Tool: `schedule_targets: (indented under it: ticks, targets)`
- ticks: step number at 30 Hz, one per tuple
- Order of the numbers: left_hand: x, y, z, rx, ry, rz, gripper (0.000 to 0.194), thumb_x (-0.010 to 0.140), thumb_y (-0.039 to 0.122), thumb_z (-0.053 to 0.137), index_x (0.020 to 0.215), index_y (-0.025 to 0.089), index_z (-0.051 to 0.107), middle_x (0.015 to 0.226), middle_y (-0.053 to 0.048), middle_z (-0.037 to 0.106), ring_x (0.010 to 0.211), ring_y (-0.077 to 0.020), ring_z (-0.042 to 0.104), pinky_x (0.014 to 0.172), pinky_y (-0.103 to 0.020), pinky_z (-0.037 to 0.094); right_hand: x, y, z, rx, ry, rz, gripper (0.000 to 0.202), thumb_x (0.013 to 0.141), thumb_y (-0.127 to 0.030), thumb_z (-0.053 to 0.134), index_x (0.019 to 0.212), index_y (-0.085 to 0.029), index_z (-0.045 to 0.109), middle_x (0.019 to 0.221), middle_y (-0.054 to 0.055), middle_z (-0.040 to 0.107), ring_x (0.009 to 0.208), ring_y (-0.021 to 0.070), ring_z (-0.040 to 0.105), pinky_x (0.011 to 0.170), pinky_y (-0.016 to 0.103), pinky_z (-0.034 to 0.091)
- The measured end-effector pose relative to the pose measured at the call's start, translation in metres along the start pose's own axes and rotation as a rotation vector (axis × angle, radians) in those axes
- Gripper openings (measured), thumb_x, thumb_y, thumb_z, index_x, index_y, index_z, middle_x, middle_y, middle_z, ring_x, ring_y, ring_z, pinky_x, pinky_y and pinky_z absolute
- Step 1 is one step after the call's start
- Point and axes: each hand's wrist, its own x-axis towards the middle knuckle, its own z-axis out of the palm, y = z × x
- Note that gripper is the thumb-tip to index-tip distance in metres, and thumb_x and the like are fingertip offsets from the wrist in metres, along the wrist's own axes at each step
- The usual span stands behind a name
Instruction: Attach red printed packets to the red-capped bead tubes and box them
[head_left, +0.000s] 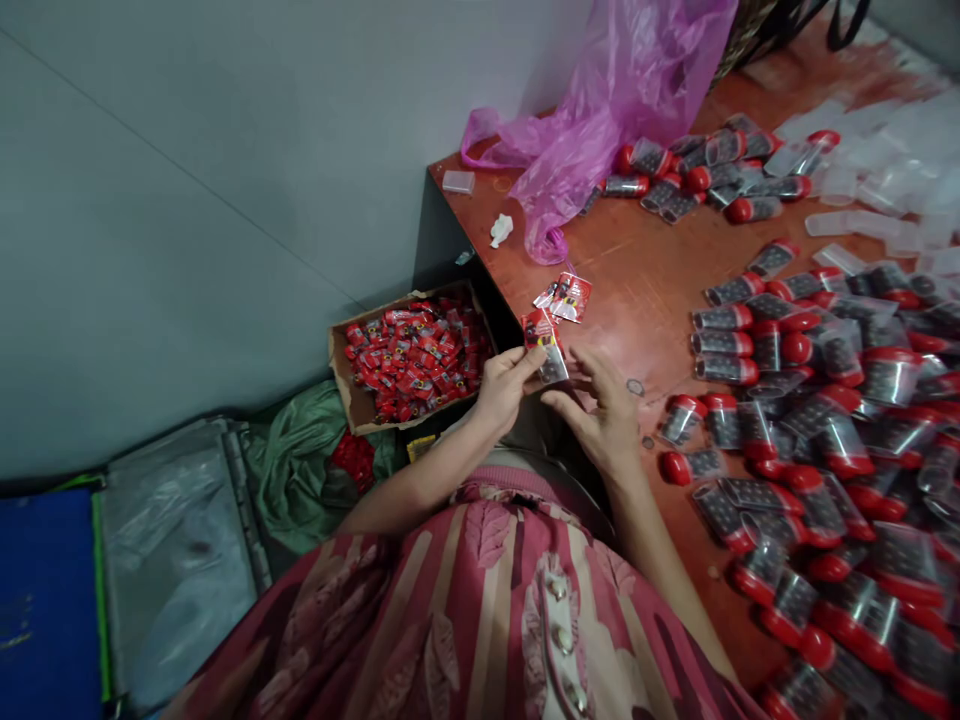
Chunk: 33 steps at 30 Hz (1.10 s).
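Observation:
My left hand (504,388) pinches a small red printed packet (543,338) between thumb and fingers, above the table's near left edge. Its lower part looks clear and greyish. Just to its right, my right hand (602,412) is held with thumb and fingers apart; whether its fingertips touch the packet's far side is hard to see. A few loose red printed cards (571,296) lie on the table just beyond the packet. Left of my left hand, an open cardboard box (343,385) is filled with small red wrapped pieces (416,355).
Many clear containers with red caps (821,430) cover the right side of the reddish table (637,270). Clear plastic pieces (892,160) lie behind them. A pink plastic bag (570,160) hangs over the far edge. Green cloth (289,470) and a grey tray (176,550) are at left.

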Motion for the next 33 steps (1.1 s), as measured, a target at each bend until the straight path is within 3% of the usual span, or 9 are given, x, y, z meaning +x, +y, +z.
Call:
schedule_targets:
  ticks: [3, 7, 11, 13, 18, 22, 26, 28, 33]
  targets:
    - [0.002, 0.006, 0.002, 0.063, -0.084, -0.032, 0.036, 0.060, 0.043, 0.079, 0.068, 0.010, 0.066, 0.065, -0.001, 0.062, 0.057, -0.0084, 0.057, 0.056, -0.020, 0.046, 0.003, 0.001, -0.009, -0.179, -0.055, -0.174, 0.059, 0.078, -0.033, 0.070, 0.133, -0.024, 0.050, 0.132, 0.011, 0.056, 0.120, 0.0251, 0.054, 0.101, 0.044, 0.046]
    - [0.003, 0.010, 0.004, 0.136, -0.127, -0.006, 0.044, 0.070, 0.052, 0.070, 0.082, 0.010, 0.069, 0.078, -0.007, 0.068, 0.065, -0.0128, 0.063, 0.060, -0.023, 0.050, 0.002, 0.006, -0.009, -0.215, 0.076, -0.196, 0.055, 0.080, -0.031, 0.068, 0.132, -0.026, 0.052, 0.126, 0.009, 0.062, 0.115, 0.0245, 0.059, 0.101, 0.045, 0.046]
    - [-0.001, 0.003, 0.004, 0.312, -0.127, 0.269, 0.053, 0.073, 0.041, 0.071, 0.121, 0.021, 0.061, 0.114, -0.008, 0.066, 0.095, -0.0182, 0.065, 0.085, -0.028, 0.051, 0.001, 0.013, -0.008, -0.121, 0.171, -0.125, 0.055, 0.080, -0.033, 0.067, 0.132, -0.029, 0.051, 0.127, 0.007, 0.061, 0.115, 0.0247, 0.059, 0.098, 0.047, 0.047]
    - [-0.004, -0.002, 0.004, 0.439, -0.174, 0.373, 0.057, 0.075, 0.035, 0.070, 0.128, 0.023, 0.056, 0.117, -0.007, 0.065, 0.100, -0.0189, 0.064, 0.091, -0.029, 0.049, 0.003, 0.013, -0.009, -0.125, 0.153, -0.127, 0.052, 0.081, -0.033, 0.065, 0.132, -0.028, 0.052, 0.127, 0.008, 0.061, 0.114, 0.0249, 0.059, 0.097, 0.046, 0.048]
    - [-0.008, -0.005, 0.002, 0.675, -0.136, 0.543, 0.044, 0.075, 0.033, 0.069, 0.118, 0.022, 0.064, 0.106, -0.006, 0.070, 0.092, -0.0199, 0.066, 0.089, -0.032, 0.050, 0.009, 0.008, -0.016, -0.257, 0.047, -0.195, 0.050, 0.084, -0.032, 0.060, 0.133, -0.025, 0.052, 0.124, 0.010, 0.063, 0.112, 0.0245, 0.061, 0.094, 0.041, 0.051]
    - [-0.011, -0.002, -0.001, 0.686, -0.098, 0.662, 0.034, 0.071, 0.029, 0.074, 0.105, 0.024, 0.071, 0.109, -0.006, 0.069, 0.100, -0.0217, 0.065, 0.095, -0.032, 0.048, 0.010, 0.004, -0.019, -0.308, 0.082, -0.234, 0.040, 0.083, -0.033, 0.062, 0.121, -0.024, 0.061, 0.112, 0.010, 0.068, 0.103, 0.0244, 0.064, 0.093, 0.041, 0.052]
    - [-0.012, 0.000, -0.003, 0.714, -0.089, 0.656, 0.034, 0.071, 0.030, 0.074, 0.104, 0.023, 0.071, 0.107, -0.006, 0.070, 0.096, -0.0213, 0.067, 0.091, -0.032, 0.049, 0.006, 0.005, -0.016, -0.289, 0.141, -0.257, 0.034, 0.081, -0.029, 0.065, 0.115, -0.026, 0.065, 0.110, 0.008, 0.070, 0.100, 0.0234, 0.065, 0.090, 0.039, 0.053]
    - [-0.012, 0.000, -0.002, 0.672, -0.100, 0.582, 0.033, 0.074, 0.033, 0.071, 0.105, 0.022, 0.071, 0.101, -0.006, 0.072, 0.088, -0.0199, 0.068, 0.085, -0.030, 0.051, 0.004, 0.007, -0.013, -0.241, 0.178, -0.237, 0.034, 0.080, -0.028, 0.065, 0.115, -0.026, 0.064, 0.108, 0.007, 0.070, 0.097, 0.0228, 0.066, 0.085, 0.038, 0.055]
    - [-0.008, 0.000, 0.004, 0.311, -0.050, 0.327, 0.034, 0.073, 0.036, 0.072, 0.102, 0.019, 0.066, 0.089, -0.004, 0.072, 0.079, -0.0162, 0.067, 0.073, -0.026, 0.052, -0.001, 0.010, -0.006, -0.061, 0.163, -0.109, 0.045, 0.074, -0.027, 0.073, 0.118, -0.027, 0.062, 0.112, 0.007, 0.068, 0.097, 0.0218, 0.066, 0.084, 0.039, 0.055]
